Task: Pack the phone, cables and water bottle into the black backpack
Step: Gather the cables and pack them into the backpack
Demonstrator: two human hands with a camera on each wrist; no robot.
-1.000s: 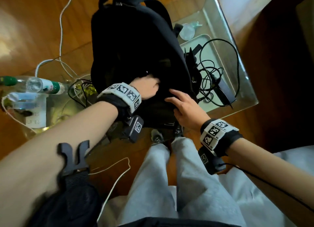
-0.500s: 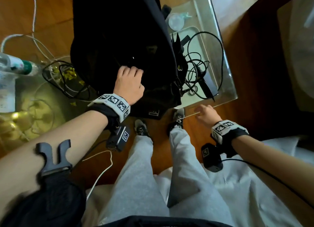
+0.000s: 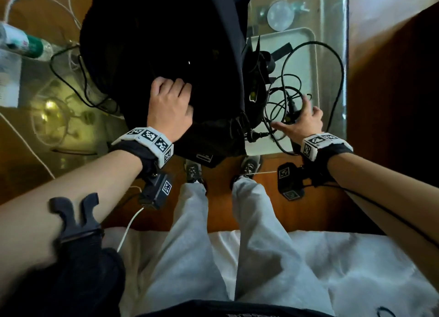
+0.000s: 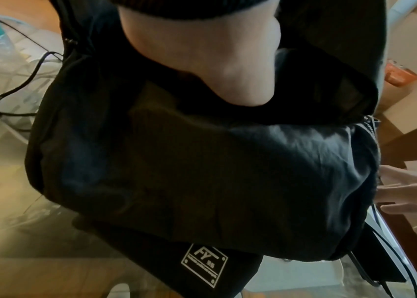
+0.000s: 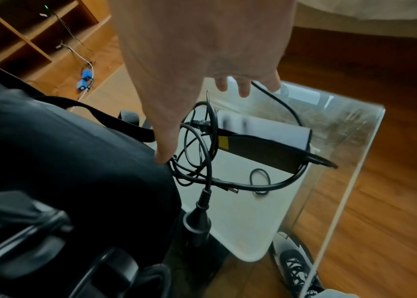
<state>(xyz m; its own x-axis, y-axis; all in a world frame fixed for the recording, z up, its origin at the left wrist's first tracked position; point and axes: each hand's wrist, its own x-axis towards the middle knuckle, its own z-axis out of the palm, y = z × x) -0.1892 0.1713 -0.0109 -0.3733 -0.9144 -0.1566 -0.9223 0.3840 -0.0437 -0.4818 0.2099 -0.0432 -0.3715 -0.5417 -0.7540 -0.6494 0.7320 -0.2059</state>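
The black backpack (image 3: pixel 166 43) stands on the glass table (image 3: pixel 332 20). My left hand (image 3: pixel 169 103) grips its near top fabric, fingers curled into the fold and hidden there. My right hand (image 3: pixel 299 122) hovers with spread fingers over a tangle of black cables (image 3: pixel 285 96) on a white tray (image 3: pixel 306 55) right of the bag. In the right wrist view the thumb (image 5: pixel 163 155) touches the cables (image 5: pixel 202 161) beside the backpack (image 5: pixel 61 151). A black flat slab with a yellow sticker (image 5: pixel 260 145) lies among them. The water bottle (image 3: pixel 23 43) lies far left.
More black cable (image 3: pixel 71 79) loops left of the bag, and a round clear lid (image 3: pixel 280 15) sits behind the tray. My legs and shoes (image 3: pixel 249 167) show under the table's near edge. Wooden floor lies to the right, white bedding near me.
My right hand left the backpack's front, dropped to the table's near edge, then rose over the cables on the tray. My left hand kept its hold on the bag.
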